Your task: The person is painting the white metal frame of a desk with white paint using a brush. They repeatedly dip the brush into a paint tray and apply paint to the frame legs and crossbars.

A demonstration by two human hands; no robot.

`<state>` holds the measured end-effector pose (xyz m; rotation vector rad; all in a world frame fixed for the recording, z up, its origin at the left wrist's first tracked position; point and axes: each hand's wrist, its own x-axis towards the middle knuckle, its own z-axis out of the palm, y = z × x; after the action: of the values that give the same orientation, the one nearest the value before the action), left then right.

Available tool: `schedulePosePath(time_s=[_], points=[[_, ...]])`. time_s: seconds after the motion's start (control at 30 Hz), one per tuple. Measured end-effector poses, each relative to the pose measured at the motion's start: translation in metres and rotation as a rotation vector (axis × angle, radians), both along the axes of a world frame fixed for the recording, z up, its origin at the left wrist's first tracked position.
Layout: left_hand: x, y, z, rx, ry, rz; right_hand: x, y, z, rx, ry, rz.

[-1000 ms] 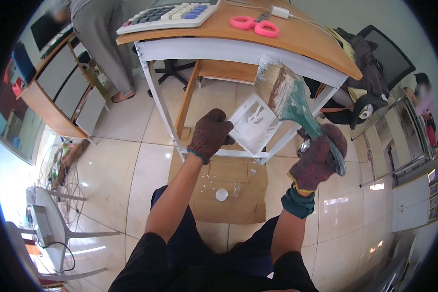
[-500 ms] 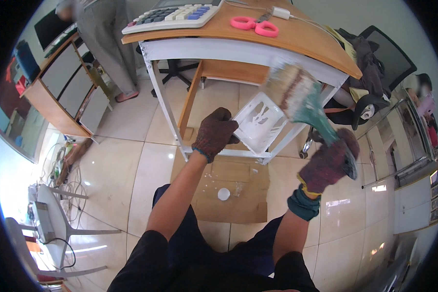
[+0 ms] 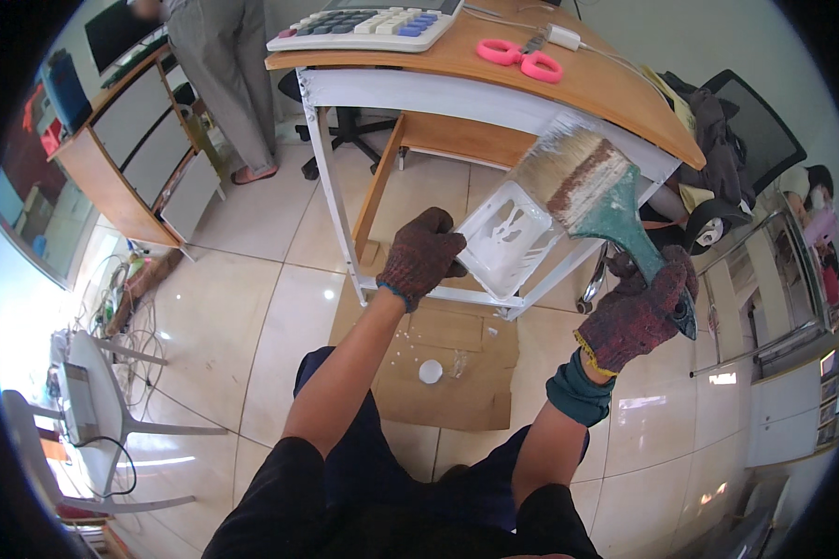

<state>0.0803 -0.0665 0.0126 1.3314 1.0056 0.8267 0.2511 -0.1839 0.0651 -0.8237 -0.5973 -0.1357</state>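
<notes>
In a dark knit glove, my left hand (image 3: 421, 258) grips the left edge of a white plastic tray (image 3: 502, 265) with cut-out slots, wet white paint coating its inside. My right hand (image 3: 636, 312), also gloved, is closed round the green handle of a wide paintbrush (image 3: 606, 200). The brush's bristles, whitened with paint at the tips, point up and left. Its head overlaps the tray's upper right corner; whether they touch I cannot tell. Behind both stands a desk (image 3: 615, 70) with a white-painted front panel and legs.
A calculator (image 3: 368, 28) and pink-handled scissors (image 3: 520, 59) lie on the desktop. Paint-spotted cardboard (image 3: 447, 396) with a white lid-like disc (image 3: 431, 372) covers the floor below. A grey chair (image 3: 112, 424) stands left, near tangled cables. A person (image 3: 216, 74) stands by the left cabinet.
The view has swung slightly, shifting the desk right. The brush, blurred before, is now sharp and a little lower and further right. Both hands keep their holds.
</notes>
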Motion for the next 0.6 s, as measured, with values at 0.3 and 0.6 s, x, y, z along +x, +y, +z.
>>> schedulePosePath(time_s=[0.3, 0.6], points=[[-0.004, 0.007, -0.007, -0.037, -0.044, -0.018, -0.01, 0.016, 0.015, -0.012, 0.036, 0.032], [-0.005, 0.004, -0.004, -0.015, -0.016, -0.027, -0.019, 0.013, 0.019, -0.018, 0.003, -0.013]])
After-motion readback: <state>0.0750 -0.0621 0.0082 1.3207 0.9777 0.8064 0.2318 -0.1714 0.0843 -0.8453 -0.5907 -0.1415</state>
